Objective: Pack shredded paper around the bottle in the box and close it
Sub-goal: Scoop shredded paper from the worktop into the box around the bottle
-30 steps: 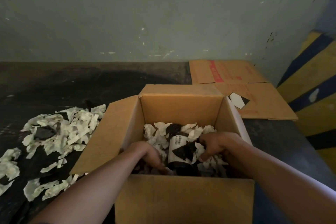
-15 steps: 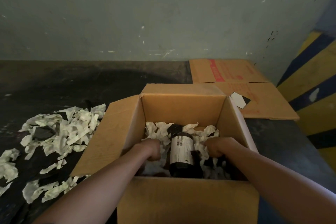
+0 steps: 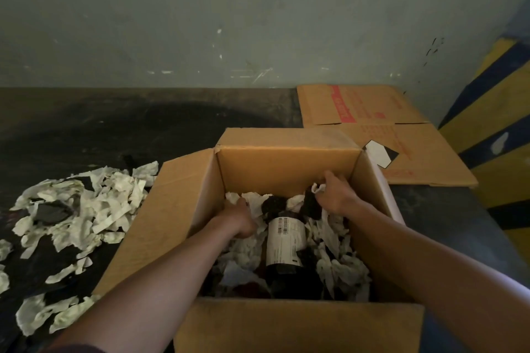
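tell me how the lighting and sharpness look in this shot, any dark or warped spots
Head view: dim, soft light with no glare. The near inside of the box by the bottle's base falls into deep shadow. The dark tabletop loses detail. The wide-angle lens bends the striped wall at the right edge. Both forearms are slightly soft near the bottom of the frame.
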Demonstrator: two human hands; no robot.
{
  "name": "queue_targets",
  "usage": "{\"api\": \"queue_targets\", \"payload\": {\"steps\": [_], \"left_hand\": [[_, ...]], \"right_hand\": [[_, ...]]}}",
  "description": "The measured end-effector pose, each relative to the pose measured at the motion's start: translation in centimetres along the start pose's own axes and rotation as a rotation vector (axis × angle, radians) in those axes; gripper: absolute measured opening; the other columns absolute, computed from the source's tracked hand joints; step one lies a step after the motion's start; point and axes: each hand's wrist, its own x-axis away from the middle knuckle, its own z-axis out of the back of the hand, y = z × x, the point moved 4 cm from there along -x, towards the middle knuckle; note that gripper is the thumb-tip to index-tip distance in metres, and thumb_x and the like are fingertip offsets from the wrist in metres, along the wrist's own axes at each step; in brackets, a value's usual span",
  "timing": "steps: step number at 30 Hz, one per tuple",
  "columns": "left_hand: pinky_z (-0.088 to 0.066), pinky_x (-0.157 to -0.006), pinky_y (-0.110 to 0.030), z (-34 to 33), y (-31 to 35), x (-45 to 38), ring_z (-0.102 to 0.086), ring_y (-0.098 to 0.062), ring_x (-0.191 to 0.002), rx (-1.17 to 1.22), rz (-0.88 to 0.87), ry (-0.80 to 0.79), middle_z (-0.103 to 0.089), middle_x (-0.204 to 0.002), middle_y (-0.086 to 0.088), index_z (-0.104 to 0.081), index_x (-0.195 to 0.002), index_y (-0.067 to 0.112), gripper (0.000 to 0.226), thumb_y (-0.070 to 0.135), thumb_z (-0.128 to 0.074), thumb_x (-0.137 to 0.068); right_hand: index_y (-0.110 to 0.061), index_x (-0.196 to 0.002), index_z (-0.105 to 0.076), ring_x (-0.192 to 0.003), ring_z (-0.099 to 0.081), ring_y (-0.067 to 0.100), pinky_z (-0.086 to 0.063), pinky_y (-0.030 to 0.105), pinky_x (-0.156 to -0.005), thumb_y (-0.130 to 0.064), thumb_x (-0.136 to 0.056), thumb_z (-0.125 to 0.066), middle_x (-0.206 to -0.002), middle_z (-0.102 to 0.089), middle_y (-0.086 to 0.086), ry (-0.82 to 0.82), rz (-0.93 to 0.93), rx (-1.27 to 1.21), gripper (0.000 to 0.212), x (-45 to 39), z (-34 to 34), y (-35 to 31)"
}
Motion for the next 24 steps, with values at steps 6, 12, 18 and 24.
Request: {"api": "queue_targets", "payload": {"steps": [6, 12, 18, 24], "left_hand": [[-0.038, -0.111, -0.037, -2.9, 2.1, -1.4, -0.038, -0.029, -0.142, 0.108, -0.069, -0.180, -0.034, -0.158, -0.011, -0.029, -0.154, 0.009, 0.066, 0.040, -0.049, -0.099], [-0.045, -0.092, -0.034, -1.2, 2.1, -1.0, -0.055, -0.027, -0.122, -0.063, -0.173, -0.031, -0.056, -0.138, -0.013, -0.053, -0.135, 0.008, 0.039, 0.027, -0.045, -0.101], [-0.039, -0.107, -0.045, 0.9, 2.3, -1.0, -0.037, -0.035, -0.137, -0.051, -0.418, 0.216, -0.034, -0.155, -0.007, -0.028, -0.153, 0.027, 0.054, 0.035, -0.040, -0.102], [-0.008, -0.123, -0.048, -3.9, 1.4, -4.8, 0.005, -0.035, -0.153, -0.322, -0.324, -0.128, 0.012, -0.168, -0.001, 0.006, -0.159, 0.028, 0.066, 0.043, -0.028, -0.105]], "right_hand": [[-0.010, -0.142, -0.042, -0.120, -0.053, 0.030, -0.051, 0.041, -0.095, -0.028, -0.099, -0.049, -0.146, -0.045, 0.015, -0.433, -0.191, 0.292, 0.048, -1.1, -6.1, 3.3], [-0.018, -0.142, -0.048, -0.128, -0.049, 0.029, -0.042, 0.043, -0.108, -0.028, -0.093, -0.056, -0.145, -0.048, 0.009, -0.373, 0.009, 0.262, 0.051, -2.5, -5.2, 1.8], [-0.031, -0.143, -0.045, -0.125, -0.049, 0.032, -0.042, 0.043, -0.105, -0.026, -0.101, -0.042, -0.142, -0.047, 0.010, -0.201, 0.197, 0.326, 0.042, -2.9, -3.5, -0.5], [-0.044, -0.154, -0.012, -0.150, -0.007, 0.037, -0.018, 0.058, -0.117, -0.019, -0.103, -0.033, -0.166, 0.006, -0.003, -0.504, 0.127, 0.646, 0.061, -3.9, -8.1, 3.2]]}}
